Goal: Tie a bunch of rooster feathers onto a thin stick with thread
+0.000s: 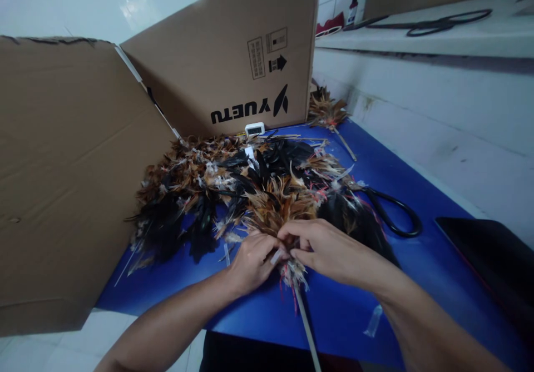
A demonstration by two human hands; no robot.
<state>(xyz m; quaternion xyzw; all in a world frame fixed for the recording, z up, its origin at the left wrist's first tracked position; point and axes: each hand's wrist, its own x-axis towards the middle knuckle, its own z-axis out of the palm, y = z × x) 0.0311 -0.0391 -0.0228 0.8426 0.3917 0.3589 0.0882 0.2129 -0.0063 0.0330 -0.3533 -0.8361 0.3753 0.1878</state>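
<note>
A feather duster with brown and tan feathers (pixel 281 202) lies before me. Its thin wooden stick (pixel 307 327) runs down past the near table edge. My left hand (pixel 256 258) is closed round the base of the feathers, with a small whitish strip showing by its fingertips. From the other side, my right hand (pixel 321 244) pinches the same spot, thumb and index finger bent together. Below the fingers, pale fluff (pixel 295 274) and loose pink strings surround the stick. What exactly lies between the fingertips is partly hidden.
Piled feathers (pixel 200 166) cover the blue table (pixel 246 316) behind my hands. Cardboard panels (pixel 187 55) stand left and behind. Black-handled scissors (pixel 394 211), a dark flat object (pixel 488 261) and a clear plastic scrap (pixel 374 321) lie right. Another duster (pixel 327 110) rests farther back.
</note>
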